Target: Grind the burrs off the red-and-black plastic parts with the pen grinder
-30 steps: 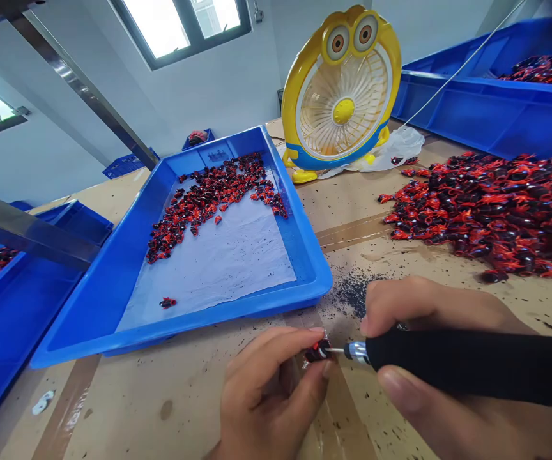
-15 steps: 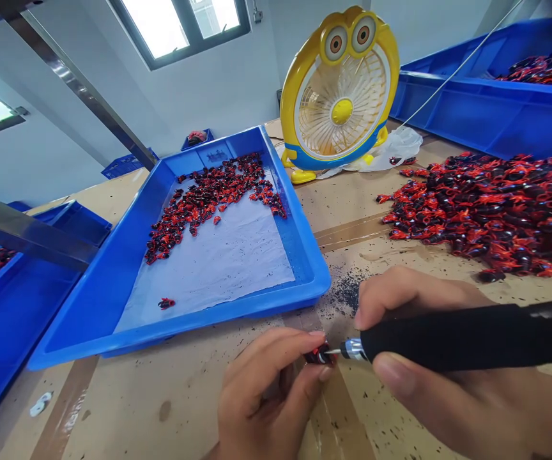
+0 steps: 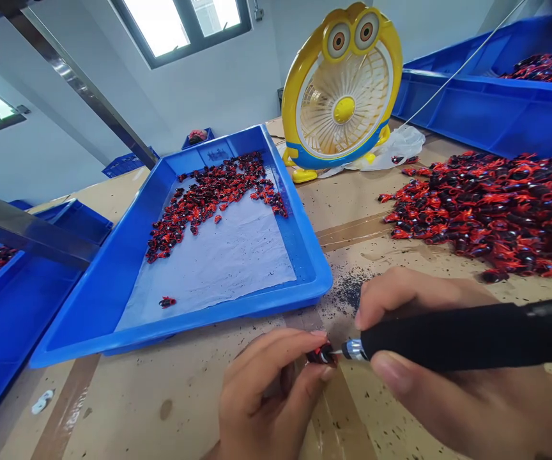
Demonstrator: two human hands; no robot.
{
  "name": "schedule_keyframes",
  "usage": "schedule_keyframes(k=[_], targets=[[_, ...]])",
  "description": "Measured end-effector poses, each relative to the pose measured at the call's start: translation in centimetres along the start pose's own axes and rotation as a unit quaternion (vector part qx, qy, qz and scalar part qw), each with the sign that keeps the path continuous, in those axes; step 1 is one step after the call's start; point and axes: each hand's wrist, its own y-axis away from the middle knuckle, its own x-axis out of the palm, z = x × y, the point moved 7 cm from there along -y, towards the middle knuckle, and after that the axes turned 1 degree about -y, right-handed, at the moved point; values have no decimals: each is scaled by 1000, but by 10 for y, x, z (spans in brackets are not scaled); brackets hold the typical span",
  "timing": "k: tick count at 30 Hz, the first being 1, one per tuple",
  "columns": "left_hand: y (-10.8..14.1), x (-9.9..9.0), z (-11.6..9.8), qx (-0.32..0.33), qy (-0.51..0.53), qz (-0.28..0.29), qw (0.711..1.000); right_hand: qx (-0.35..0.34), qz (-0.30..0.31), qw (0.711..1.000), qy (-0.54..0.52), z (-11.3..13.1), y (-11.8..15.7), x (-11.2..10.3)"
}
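Just in front of the blue tray's [image 3: 318, 281] near right corner, the left hand [image 3: 266, 383] holds a small black-and-red piece [image 3: 321, 354] over the desk [image 3: 132, 396]. Its fingers pinch the piece between thumb and index, probably to steady it while leaving one end exposed to the metal tip [image 3: 337, 352] of a black pen-like tool [image 3: 448, 338]. Whether the tip enters the piece is too small to tell.

The right hand [image 3: 462, 399] grasps the tool, thumb below and index above, with the shaft nearly level; gripping close to the tip likely gives finer control. The left hand reaches up from below, its fingers curled.

Right of the tray lies a loose pile [image 3: 491, 214] of similar pieces, presumably kept within reach. Inside the tray, more pieces [image 3: 213, 191] cluster towards the far end on a white sheet [image 3: 218, 268], perhaps laid as a liner.
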Motion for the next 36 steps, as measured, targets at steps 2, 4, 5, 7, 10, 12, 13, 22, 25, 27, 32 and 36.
schedule_keyframes(k=[2, 4, 5, 7, 10, 12, 13, 22, 25, 27, 32, 36], targets=[[2, 0, 3, -23, -11, -11, 1000, 7, 1, 1000, -4, -2, 0, 0], [5, 0, 6, -50, -15, -21, 998, 14, -13, 1000, -4, -3, 1, -3], [5, -1, 7, -61, -13, -26, 998, 23, -27, 999, -3, -5, 1, -6], [6, -1, 8, -75, -6, -36, 997, 36, -65, 997, -6, -7, 3, -12], [8, 0, 11, -91, 19, -44, 995, 48, -81, 995, -30, -10, 6, -13], [8, 1, 13, -104, 41, -46, 993, 48, -87, 994, -48, -11, 7, -13], [9, 2, 13, -109, 52, -48, 991, 50, -87, 994, -52, -11, 7, -12], [7, 5, 12, -148, 101, -54, 982, 61, -91, 992, -63, -8, 7, -13], [8, 6, 12, -157, 105, -53, 981, 55, -108, 992, -42, -8, 9, -14], [9, 7, 13, -167, 112, -54, 978, 54, -110, 991, -46, -8, 9, -14], [10, 6, 12, -167, 117, -70, 976, 73, -113, 989, -70, -12, 6, -15], [13, 5, 13, -158, 99, -85, 979, 62, -137, 982, -110, -13, 6, -18]])
